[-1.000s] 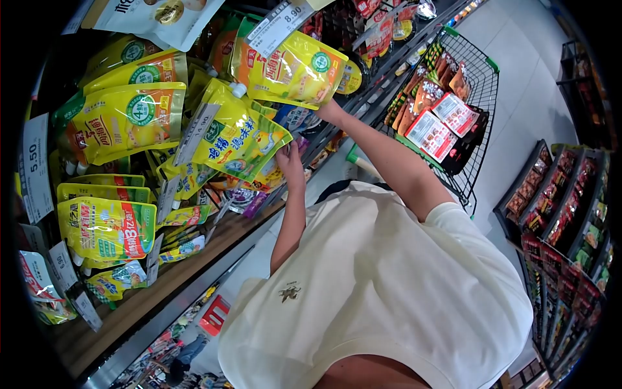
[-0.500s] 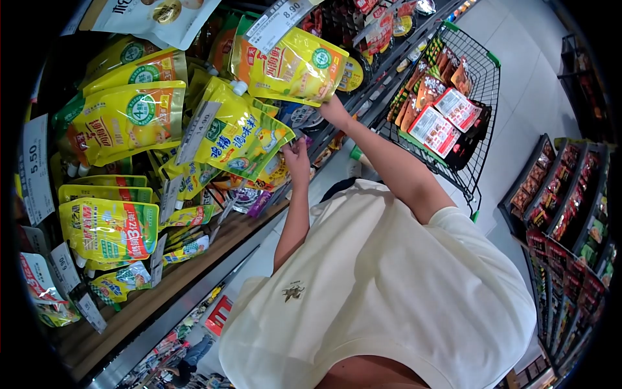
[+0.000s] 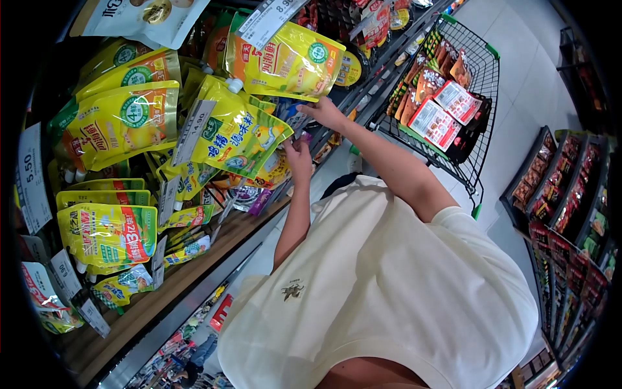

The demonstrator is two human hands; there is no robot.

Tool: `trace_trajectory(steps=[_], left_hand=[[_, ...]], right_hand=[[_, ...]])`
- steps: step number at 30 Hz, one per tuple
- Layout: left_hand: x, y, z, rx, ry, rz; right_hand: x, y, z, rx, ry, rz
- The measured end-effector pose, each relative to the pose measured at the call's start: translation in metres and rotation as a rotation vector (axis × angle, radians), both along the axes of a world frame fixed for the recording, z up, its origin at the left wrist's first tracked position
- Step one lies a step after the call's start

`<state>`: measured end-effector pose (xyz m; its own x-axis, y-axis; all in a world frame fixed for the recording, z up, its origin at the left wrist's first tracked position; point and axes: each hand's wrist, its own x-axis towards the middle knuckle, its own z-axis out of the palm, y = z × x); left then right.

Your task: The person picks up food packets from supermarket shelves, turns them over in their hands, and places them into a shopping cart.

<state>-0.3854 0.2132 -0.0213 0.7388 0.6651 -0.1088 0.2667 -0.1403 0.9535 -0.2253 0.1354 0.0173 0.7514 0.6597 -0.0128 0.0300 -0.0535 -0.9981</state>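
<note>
My left hand [image 3: 299, 159] is closed at the lower right corner of a yellow-green seasoning pouch [image 3: 238, 129], its fingertips pinched against the edge. That pouch leans on the shelf with a white spout cap at its top. Just above, my right hand [image 3: 325, 115] reaches below the bottom edge of another yellow pouch [image 3: 288, 65]. The right fingers are bent inward near a blue package [image 3: 295, 119]; what they grip, if anything, is hidden. A purple packet [image 3: 260, 201] lies under the left hand's side of the display.
More yellow pouches [image 3: 116, 123] crowd the shelf at left, with price tags [image 3: 34, 178] in front. The wooden shelf edge [image 3: 175, 275] runs diagonally. A wire shopping cart [image 3: 483, 48] holding several packages stands right. Packaged goods fill a rack [image 3: 564, 188] farther right.
My right hand has shifted slightly left, away from the upper pouch's bottom corner, its fingers now reaching nearer the blue package. The left hand stays almost in place. The view has shifted a little.
</note>
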Motion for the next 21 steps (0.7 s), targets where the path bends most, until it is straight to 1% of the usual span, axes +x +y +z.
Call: trace_trajectory(steps=[1, 4, 8, 11, 14, 17, 20, 21], left_hand=[[0.000, -0.002, 0.002, 0.019, 0.024, 0.002], [0.005, -0.013, 0.006, 0.001, -0.199, 0.119], [0.003, -0.006, 0.002, 0.044, -0.161, 0.102], [0.004, -0.002, 0.002, 0.043, -0.168, 0.091], [0.004, 0.001, -0.001, 0.035, -0.157, 0.081], [0.003, 0.001, 0.001, 0.044, -0.152, 0.072], [0.003, 0.003, 0.000, 0.038, -0.159, 0.080], [0.003, 0.003, 0.002, 0.031, -0.154, 0.085]], right_hand=[[0.000, 0.000, -0.003, -0.003, 0.012, -0.002], [0.002, -0.002, -0.005, 0.039, 0.094, -0.034], [0.005, 0.002, -0.011, 0.163, 0.148, -0.078], [-0.001, 0.007, -0.002, 0.203, 0.157, -0.142], [-0.008, 0.011, 0.010, 0.189, 0.140, -0.129], [-0.011, 0.021, -0.002, 0.210, 0.087, -0.149], [-0.014, 0.022, -0.001, 0.186, 0.022, -0.181], [-0.015, 0.022, 0.001, 0.182, 0.051, -0.192]])
